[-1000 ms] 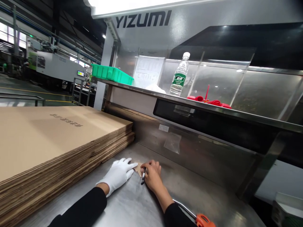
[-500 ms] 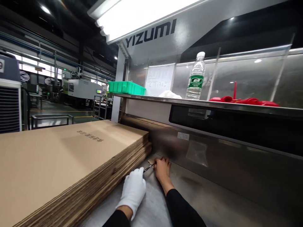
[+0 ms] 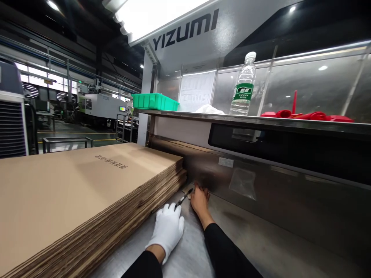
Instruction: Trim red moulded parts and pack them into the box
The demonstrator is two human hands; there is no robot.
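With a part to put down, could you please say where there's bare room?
Bare metal tabletop shows between the black sleeves, and from the right one to the back panel. Crowded beside the cardboard stack: left hand, right hand, pen-like tool, cardboard scrap.

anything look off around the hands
Mildly: the left hand is gloved but the right hand is bare, an odd mismatch. A small brown scrap, apparently torn, lies by the right hand on the metal table.

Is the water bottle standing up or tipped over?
Standing up: the bottle has its white cap at the top and its bottom down at the shelf.
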